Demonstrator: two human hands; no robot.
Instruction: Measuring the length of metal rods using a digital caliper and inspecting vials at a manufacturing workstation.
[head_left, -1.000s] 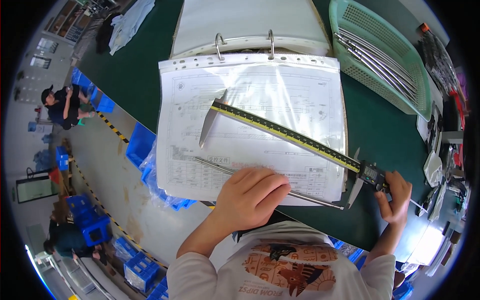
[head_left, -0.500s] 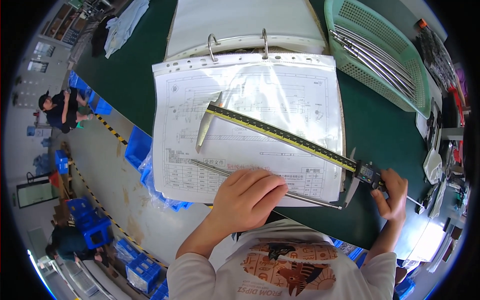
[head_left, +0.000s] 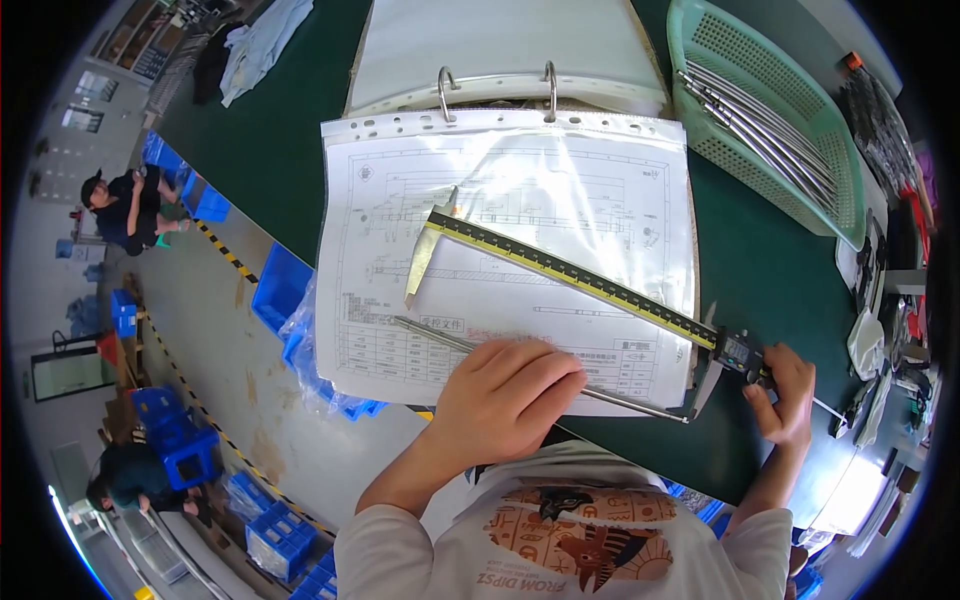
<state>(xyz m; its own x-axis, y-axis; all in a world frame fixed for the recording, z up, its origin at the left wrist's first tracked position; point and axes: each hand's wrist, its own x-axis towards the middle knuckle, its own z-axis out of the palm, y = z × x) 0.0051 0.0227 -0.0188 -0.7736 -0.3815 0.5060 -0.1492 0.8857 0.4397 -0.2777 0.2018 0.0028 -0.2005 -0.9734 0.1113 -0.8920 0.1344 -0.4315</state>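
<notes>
My left hand (head_left: 512, 396) is closed around a thin metal rod (head_left: 636, 403), palm down over the lower edge of a drawing sheet. The rod slants down to the right, its right end close beside the caliper's sliding jaw; whether they touch I cannot tell. In my right hand (head_left: 786, 396) is the display end of a long digital caliper (head_left: 580, 272), its jaws wide apart. The caliper's beam lies across the sheet, the fixed jaw at the upper left. Under both tools is an open ring binder (head_left: 505, 140) with a technical drawing in a clear sleeve.
A green perforated basket (head_left: 845, 195) holding several metal rods stands at the far right of the dark green table (head_left: 240, 150). Gloves (head_left: 866, 340) lie near the right edge. Blue crates (head_left: 278, 285) stand left of the table, and two people are farther off on the left.
The view has shifted slightly, so the binder and basket appear a little farther right. Both hands keep their holds on the rod and the caliper, with almost no movement between them.
</notes>
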